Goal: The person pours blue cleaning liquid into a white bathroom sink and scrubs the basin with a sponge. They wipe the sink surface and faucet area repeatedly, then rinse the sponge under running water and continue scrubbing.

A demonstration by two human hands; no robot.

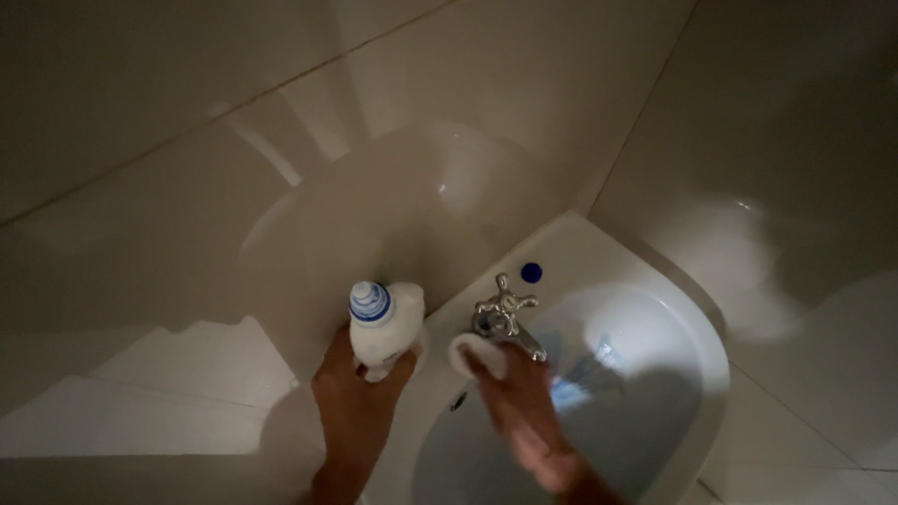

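My left hand (358, 402) grips a white plastic bottle (384, 326) with a blue and white striped cap, held upright beside the left rim of a white washbasin (687, 309). My right hand (524, 411) presses a small white pad or sponge (470, 352) against the base of a chrome tap (503, 316) with a cross handle. The right hand is blurred. The tap's spout points into the bowl, where a bright patch of light falls.
A blue cap or plug (531, 272) sits on the basin's back ledge. Glossy beige wall tiles (468, 112) surround the basin in a corner. Pale floor tiles (168, 393) lie at the lower left. The room is dim.
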